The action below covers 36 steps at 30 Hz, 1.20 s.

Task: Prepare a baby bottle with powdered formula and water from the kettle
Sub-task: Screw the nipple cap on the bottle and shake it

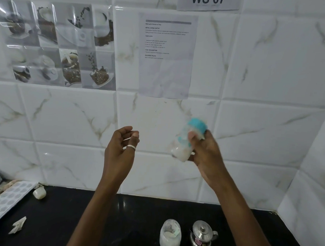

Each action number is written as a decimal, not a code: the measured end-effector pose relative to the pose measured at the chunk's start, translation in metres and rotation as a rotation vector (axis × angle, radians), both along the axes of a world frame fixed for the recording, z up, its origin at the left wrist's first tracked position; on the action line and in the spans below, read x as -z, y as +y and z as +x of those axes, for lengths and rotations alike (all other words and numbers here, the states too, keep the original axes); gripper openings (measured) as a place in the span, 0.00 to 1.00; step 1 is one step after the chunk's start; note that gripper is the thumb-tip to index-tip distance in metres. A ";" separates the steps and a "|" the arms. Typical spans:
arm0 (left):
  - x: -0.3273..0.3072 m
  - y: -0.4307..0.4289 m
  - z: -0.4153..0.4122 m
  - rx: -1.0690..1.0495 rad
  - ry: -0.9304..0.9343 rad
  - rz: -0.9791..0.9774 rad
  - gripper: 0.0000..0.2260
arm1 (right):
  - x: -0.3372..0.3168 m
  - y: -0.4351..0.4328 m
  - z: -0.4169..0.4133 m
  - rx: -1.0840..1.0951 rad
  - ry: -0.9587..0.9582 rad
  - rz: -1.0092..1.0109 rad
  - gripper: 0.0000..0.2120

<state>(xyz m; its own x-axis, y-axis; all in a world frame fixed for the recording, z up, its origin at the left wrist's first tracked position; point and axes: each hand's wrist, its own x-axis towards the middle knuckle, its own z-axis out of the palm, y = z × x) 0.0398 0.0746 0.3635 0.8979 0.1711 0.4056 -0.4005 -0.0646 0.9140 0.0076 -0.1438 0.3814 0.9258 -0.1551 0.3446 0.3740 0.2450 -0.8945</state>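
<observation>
My right hand [205, 152] grips a baby bottle [185, 142] with a teal cap, raised in front of the tiled wall. The bottle is tilted and motion-blurred, with white liquid in its lower end. My left hand [120, 150], wearing a silver ring, hovers to the left of the bottle with fingers loosely curled and nothing in it. Below, on the black counter [81, 221], stand an open jar of white formula powder [170, 235] and a small steel kettle [202, 236] with its lid on.
At the counter's left lie a white dimpled tray [8, 198], a small white cap-like object [39, 192] and a crumpled paper scrap [18, 225]. A paper sheet [166, 55] is taped to the wall. A tiled side wall closes the right.
</observation>
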 end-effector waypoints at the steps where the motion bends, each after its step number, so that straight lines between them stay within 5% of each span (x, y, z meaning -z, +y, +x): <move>1: 0.000 0.000 0.000 0.002 -0.003 0.000 0.10 | -0.004 -0.003 0.001 0.020 -0.030 0.153 0.26; 4: 0.001 0.002 0.001 -0.005 -0.001 -0.007 0.10 | -0.006 -0.005 0.007 0.091 -0.079 0.350 0.28; 9: -0.001 -0.001 0.001 0.001 0.004 -0.015 0.09 | 0.009 0.005 0.003 0.022 0.076 -0.066 0.28; 13: 0.000 0.003 0.001 -0.004 0.002 -0.012 0.09 | -0.005 -0.004 0.009 0.077 -0.067 0.377 0.28; 18: 0.000 0.004 0.003 -0.004 0.008 -0.017 0.09 | 0.009 0.007 0.005 0.009 0.090 -0.122 0.30; 23: 0.002 0.006 0.002 -0.005 0.005 -0.013 0.09 | -0.003 0.001 0.010 0.070 -0.047 0.315 0.27; 28: 0.003 0.005 0.003 -0.002 0.010 -0.016 0.10 | 0.011 0.007 0.009 0.011 0.070 -0.102 0.27; 32: 0.004 0.006 0.005 -0.009 0.004 0.000 0.10 | -0.007 -0.001 0.011 0.075 -0.057 0.268 0.26; 36: 0.005 0.006 0.008 -0.017 0.012 -0.007 0.10 | 0.005 0.005 0.014 0.052 0.033 -0.010 0.31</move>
<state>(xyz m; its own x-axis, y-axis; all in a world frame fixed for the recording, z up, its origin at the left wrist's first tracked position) 0.0475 0.0811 0.3586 0.8995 0.1892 0.3938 -0.3887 -0.0648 0.9191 0.0216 -0.1388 0.3767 0.9274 -0.2000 0.3161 0.3566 0.2172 -0.9087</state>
